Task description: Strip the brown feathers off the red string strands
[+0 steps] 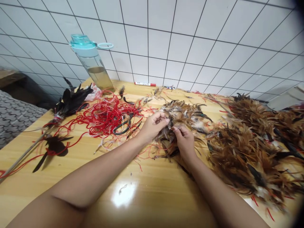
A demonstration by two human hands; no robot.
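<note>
Both hands work close together over a loose pile of brown and black feathers (pixel 185 110) at the table's middle. My left hand (pixel 153 126) is closed, thumb against fingers, on a small dark feather (pixel 170 122). Just right of it, my right hand (pixel 184 139) pinches thumb to forefinger at the lower edge of the same dark bit; exactly what lies between these fingertips is hidden. A tangle of red string (pixel 104 114) spreads to the left of the hands, with dark-handled scissors (pixel 122 128) partly under it.
A water bottle (pixel 95 66) stands at the back left by the tiled wall. Black feathers (pixel 71 101) are bound to a stick (pixel 26 152) at left. Large brown feather bundles (pixel 247 152) cover the right side. A red marker (pixel 144 84) lies at the back edge.
</note>
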